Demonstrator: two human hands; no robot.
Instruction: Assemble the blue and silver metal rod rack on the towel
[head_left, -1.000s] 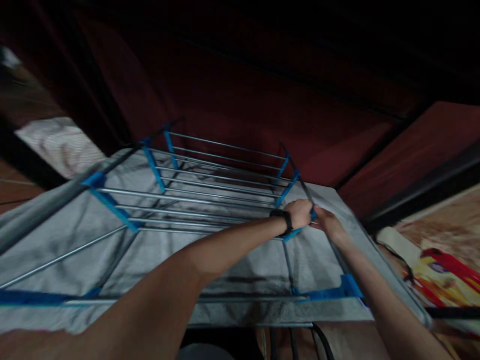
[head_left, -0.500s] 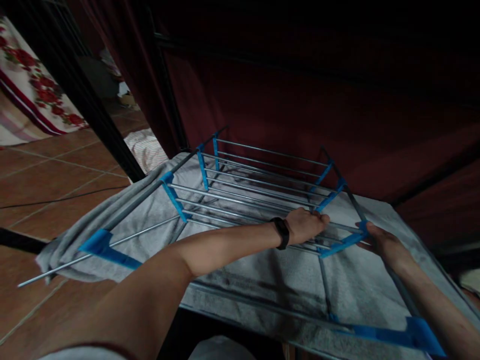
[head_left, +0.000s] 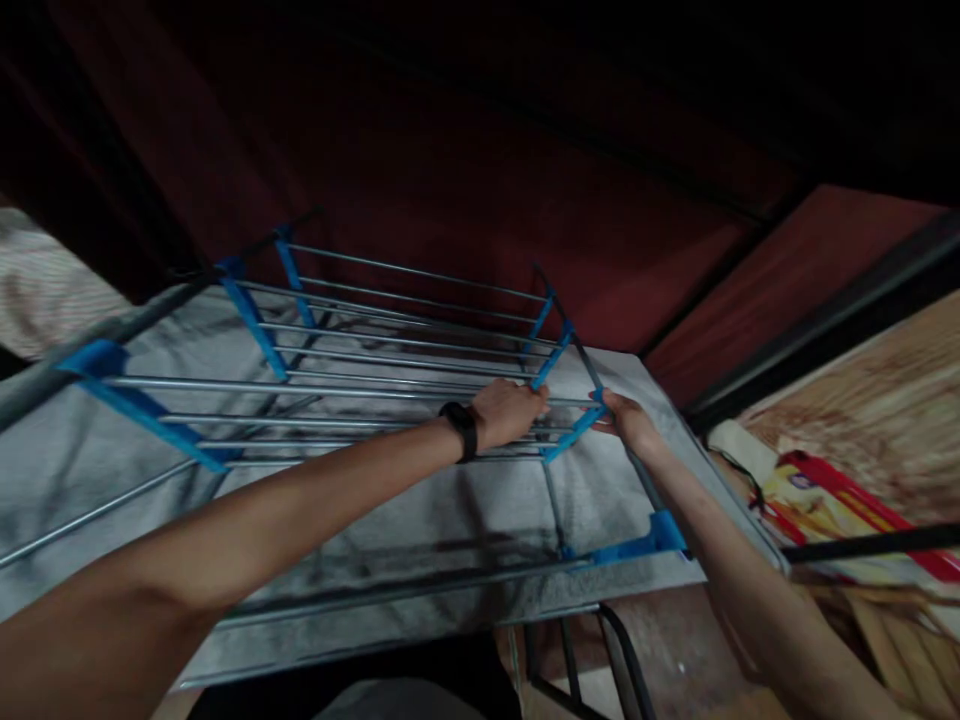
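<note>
A shoe rack (head_left: 405,398) of thin metal rods and blue plastic brackets lies on a bed covered with a grey cloth (head_left: 420,540). My left hand (head_left: 510,412), a black band on its wrist, reaches across the rods with fingers curled around one near the right end. A blue bracket (head_left: 559,352) is just beyond its fingertips. At the rack's right side, my right hand (head_left: 630,425) grips the blue bracket (head_left: 577,432) where it joins the dark side pole (head_left: 646,480). The undersides of both hands' fingers are hidden.
A dark red curtain (head_left: 420,200) hangs behind the bed. To the right are a black frame bar (head_left: 870,542), a red and yellow packet (head_left: 832,500) and wooden slats (head_left: 900,640). Black metal tubing (head_left: 630,650) stands below the bed's front edge.
My view has turned right, so the rack and both hands appear farther left, and the packet has come into view. Both hands keep their places on the rack.
</note>
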